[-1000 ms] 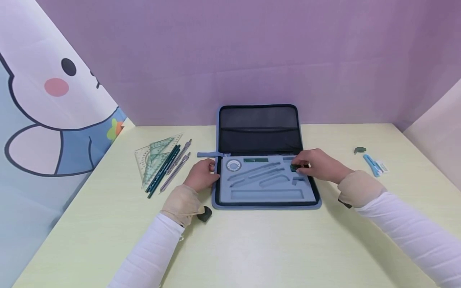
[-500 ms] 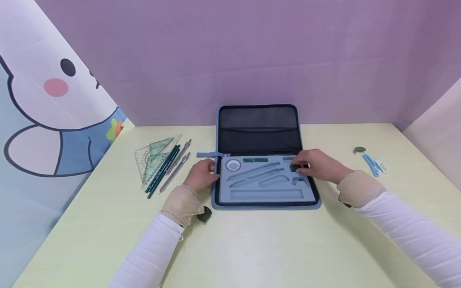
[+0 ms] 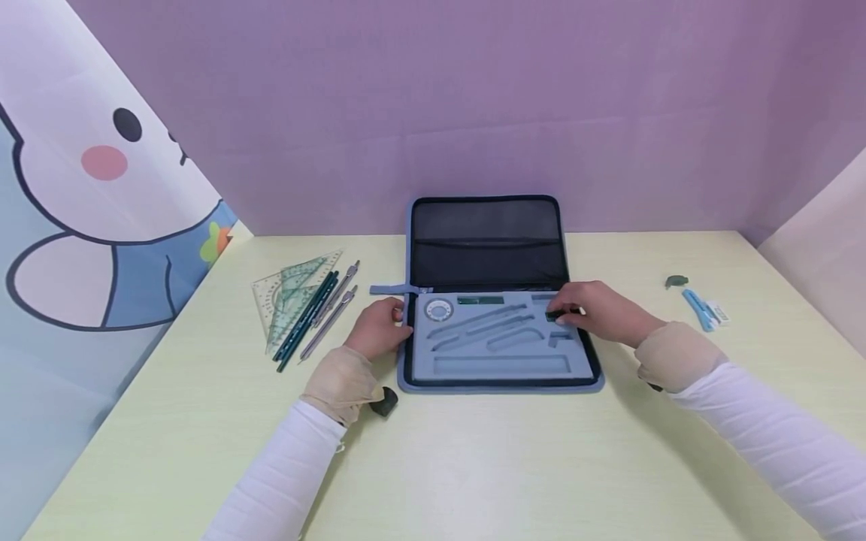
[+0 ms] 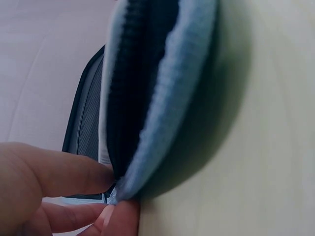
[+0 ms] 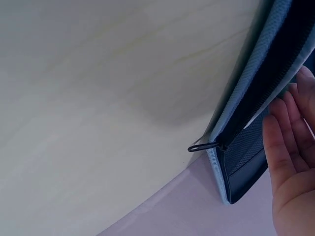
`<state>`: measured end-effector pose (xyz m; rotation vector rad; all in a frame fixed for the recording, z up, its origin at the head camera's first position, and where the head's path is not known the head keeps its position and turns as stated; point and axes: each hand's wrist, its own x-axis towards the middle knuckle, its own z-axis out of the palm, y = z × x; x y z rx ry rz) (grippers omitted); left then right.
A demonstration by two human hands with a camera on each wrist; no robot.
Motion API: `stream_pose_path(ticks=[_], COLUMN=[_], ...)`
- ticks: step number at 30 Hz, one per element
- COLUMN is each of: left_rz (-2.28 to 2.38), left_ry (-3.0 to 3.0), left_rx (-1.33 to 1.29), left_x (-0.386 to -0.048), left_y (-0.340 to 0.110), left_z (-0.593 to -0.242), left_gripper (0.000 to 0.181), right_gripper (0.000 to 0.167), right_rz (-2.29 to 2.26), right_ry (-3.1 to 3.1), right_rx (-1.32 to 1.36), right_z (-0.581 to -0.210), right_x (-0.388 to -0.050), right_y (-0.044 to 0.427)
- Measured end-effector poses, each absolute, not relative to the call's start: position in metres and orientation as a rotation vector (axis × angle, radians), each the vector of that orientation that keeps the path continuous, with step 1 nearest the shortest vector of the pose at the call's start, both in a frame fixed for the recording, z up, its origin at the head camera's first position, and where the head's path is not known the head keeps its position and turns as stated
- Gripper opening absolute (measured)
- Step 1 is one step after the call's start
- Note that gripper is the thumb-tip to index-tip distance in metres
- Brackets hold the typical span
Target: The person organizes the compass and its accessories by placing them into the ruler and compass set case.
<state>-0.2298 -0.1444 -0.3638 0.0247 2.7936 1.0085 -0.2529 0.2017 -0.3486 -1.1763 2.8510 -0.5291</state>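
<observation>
A blue zip case (image 3: 501, 389) lies unfolded on the table, its dark mesh lid raised at the back. Its grey-blue foam insert (image 3: 501, 346) has several shaped recesses. My left hand (image 3: 379, 328) pinches the case's left edge between thumb and fingers, as the left wrist view (image 4: 64, 172) also shows. Over the insert's upper right part, my right hand (image 3: 598, 308) pinches a small dark green block (image 3: 553, 315), partly hidden by the fingertips. A white ring-shaped disc (image 3: 438, 310) and a flat green piece (image 3: 480, 300) sit in recesses of the insert.
Left of the case lie clear set squares (image 3: 284, 300), dark green pencils (image 3: 306, 323) and silver compasses (image 3: 329, 323). To the right are a small green piece (image 3: 676, 281), a light blue tool (image 3: 698, 309) and a white eraser (image 3: 719, 312). A purple curtain (image 3: 487, 113) closes off the back.
</observation>
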Motion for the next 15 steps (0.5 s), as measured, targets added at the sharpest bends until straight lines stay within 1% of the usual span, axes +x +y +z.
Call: stream_pose_path(ticks=[15], left_rz=[1.009], left_ry=[2.789], left_rx=[0.008], left_x=[-0.2291], left_y=[-0.1435], left_z=[-0.3627], left_gripper=[0.043], right_gripper=[0.02], right_rz=[-0.546], right_ry=[2.868], right_rx=[-1.202], right_z=[-0.3516], right_x=[-0.253], right_y=[0.2035])
